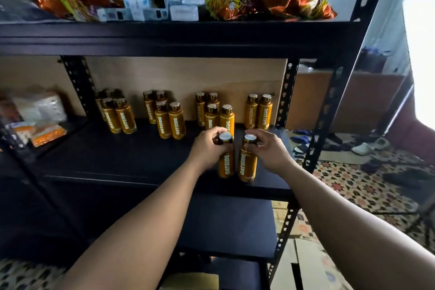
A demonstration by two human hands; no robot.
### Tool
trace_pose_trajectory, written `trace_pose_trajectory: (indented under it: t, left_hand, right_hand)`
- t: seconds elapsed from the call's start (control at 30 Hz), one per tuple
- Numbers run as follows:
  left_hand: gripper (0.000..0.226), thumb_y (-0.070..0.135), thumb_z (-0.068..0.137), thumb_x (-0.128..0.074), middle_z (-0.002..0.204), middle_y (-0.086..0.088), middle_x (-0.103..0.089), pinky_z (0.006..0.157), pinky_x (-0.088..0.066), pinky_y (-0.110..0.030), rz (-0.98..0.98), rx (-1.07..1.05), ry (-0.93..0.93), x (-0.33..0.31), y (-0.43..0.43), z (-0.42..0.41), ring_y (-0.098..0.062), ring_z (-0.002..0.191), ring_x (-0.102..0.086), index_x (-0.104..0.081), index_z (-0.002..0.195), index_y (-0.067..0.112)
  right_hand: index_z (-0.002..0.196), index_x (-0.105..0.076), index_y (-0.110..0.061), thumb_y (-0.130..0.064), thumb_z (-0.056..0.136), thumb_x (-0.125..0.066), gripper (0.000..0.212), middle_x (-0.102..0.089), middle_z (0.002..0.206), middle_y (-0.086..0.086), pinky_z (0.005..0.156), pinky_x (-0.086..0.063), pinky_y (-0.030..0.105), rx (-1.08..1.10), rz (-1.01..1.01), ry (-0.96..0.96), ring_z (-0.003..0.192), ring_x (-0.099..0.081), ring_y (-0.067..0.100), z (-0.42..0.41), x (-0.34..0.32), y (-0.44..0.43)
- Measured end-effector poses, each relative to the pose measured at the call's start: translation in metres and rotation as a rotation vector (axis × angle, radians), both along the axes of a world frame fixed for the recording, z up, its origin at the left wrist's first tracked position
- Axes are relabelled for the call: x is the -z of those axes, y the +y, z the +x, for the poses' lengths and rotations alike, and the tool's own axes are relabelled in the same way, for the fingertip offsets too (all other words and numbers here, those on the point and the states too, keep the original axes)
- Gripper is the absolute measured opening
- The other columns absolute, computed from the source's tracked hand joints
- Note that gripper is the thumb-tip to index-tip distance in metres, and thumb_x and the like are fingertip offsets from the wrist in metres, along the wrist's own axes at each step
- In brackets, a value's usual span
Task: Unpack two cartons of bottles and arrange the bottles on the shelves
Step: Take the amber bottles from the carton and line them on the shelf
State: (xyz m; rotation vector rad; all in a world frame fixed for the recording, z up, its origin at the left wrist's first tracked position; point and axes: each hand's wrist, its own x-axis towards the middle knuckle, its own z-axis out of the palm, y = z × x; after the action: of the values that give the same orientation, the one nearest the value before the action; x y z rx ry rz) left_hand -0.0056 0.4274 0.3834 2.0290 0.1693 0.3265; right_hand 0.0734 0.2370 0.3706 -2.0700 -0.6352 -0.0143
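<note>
Two orange Oatside bottles stand upright near the front right of the black middle shelf [122,160]. My left hand [208,146] grips the neck of the left bottle [226,162]. My right hand [268,148] pinches the cap area of the right bottle [247,165]. Both bottles touch the shelf board. Behind them, several more of the same bottles stand in clusters along the back of the shelf: a left group [118,115], a middle group [166,115], a group [215,113] just behind my hands and a pair [259,110] at the right.
The top shelf [164,33] holds snack bags and small white boxes. Packets lie on the neighbouring shelf at left [35,122]. Black uprights [288,92] frame the rack. A flattened carton [306,263] lies on the patterned floor at lower right; shoes lie further right.
</note>
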Motion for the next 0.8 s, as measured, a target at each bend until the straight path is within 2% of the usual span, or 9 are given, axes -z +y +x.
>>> trace_pose_trajectory:
  t: [0.1,0.2,0.37,0.5,0.6,0.63,0.73,0.8]
  left_hand:
    - [0.052,0.022,0.086,-0.078,0.129,0.007,-0.065,0.096,-0.051,-0.031,0.009,-0.003,0.017,0.004,-0.002,0.013,-0.009,0.116,-0.059,-0.059,0.134,0.025]
    - [0.056,0.027,0.087,-0.077,0.134,0.007,-0.063,0.099,-0.051,-0.034,0.043,0.028,0.03,0.006,0.003,0.022,-0.011,0.12,-0.058,-0.057,0.139,0.026]
    - [0.054,0.033,0.088,-0.076,0.136,0.007,-0.061,0.096,-0.049,-0.032,0.098,0.106,0.04,0.009,0.018,0.028,-0.014,0.123,-0.056,-0.057,0.138,0.03]
    - [0.056,0.036,0.088,-0.076,0.141,0.003,-0.057,0.088,-0.048,-0.026,0.118,0.177,0.066,0.007,0.027,0.035,-0.013,0.122,-0.055,-0.054,0.139,0.033]
    - [0.057,0.035,0.088,-0.076,0.139,0.003,-0.057,0.072,-0.04,-0.014,0.128,0.226,0.069,0.005,0.03,0.04,-0.008,0.111,-0.052,-0.054,0.14,0.031]
    - [0.056,0.036,0.088,-0.076,0.139,0.002,-0.057,0.069,-0.039,-0.013,0.137,0.242,0.066,0.005,0.031,0.042,-0.007,0.109,-0.051,-0.053,0.14,0.031]
    - [0.058,0.038,0.089,-0.074,0.143,0.001,-0.054,0.071,-0.038,-0.014,0.137,0.291,0.054,0.008,0.032,0.049,-0.008,0.113,-0.05,-0.051,0.142,0.031]
    - [0.058,0.037,0.091,-0.073,0.145,0.001,-0.053,0.073,-0.039,-0.015,0.158,0.32,0.047,0.008,0.03,0.054,-0.011,0.119,-0.05,-0.049,0.144,0.031]
  right_hand:
    - [0.135,-0.063,-0.028,-0.027,0.092,-0.075,0.045,-0.065,0.135,-0.005,0.103,-0.051,0.038,-0.017,-0.012,-0.012,0.12,-0.062,0.017,0.013,0.003,0.001]
    - [0.139,-0.06,-0.029,-0.028,0.094,-0.073,0.047,-0.063,0.14,-0.003,0.103,-0.052,0.038,-0.016,-0.015,0.004,0.123,-0.06,0.017,0.017,0.005,0.005]
    - [0.139,-0.061,-0.032,-0.03,0.096,-0.071,0.045,-0.06,0.141,-0.005,0.095,-0.049,0.026,0.027,0.012,-0.012,0.123,-0.06,0.014,0.011,0.011,0.01]
    - [0.136,-0.062,-0.039,-0.035,0.093,-0.074,0.045,-0.064,0.136,-0.007,0.097,-0.055,0.037,0.07,0.04,0.007,0.117,-0.064,0.017,0.006,0.014,0.013]
    - [0.133,-0.063,-0.04,-0.037,0.091,-0.075,0.044,-0.07,0.123,-0.003,0.089,-0.059,0.043,0.117,0.013,0.004,0.105,-0.069,0.021,0.004,0.011,0.013]
    - [0.133,-0.063,-0.04,-0.037,0.091,-0.075,0.044,-0.07,0.121,-0.002,0.086,-0.059,0.041,0.127,0.01,0.003,0.103,-0.069,0.021,0.004,0.011,0.013]
    - [0.137,-0.06,-0.037,-0.035,0.093,-0.073,0.046,-0.07,0.12,0.0,0.075,-0.056,0.025,0.158,-0.027,-0.023,0.1,-0.068,0.017,0.004,0.011,0.011]
    - [0.142,-0.056,-0.034,-0.034,0.094,-0.071,0.05,-0.068,0.126,-0.001,0.075,-0.051,0.023,0.19,-0.049,-0.028,0.106,-0.066,0.016,0.007,0.011,0.008]
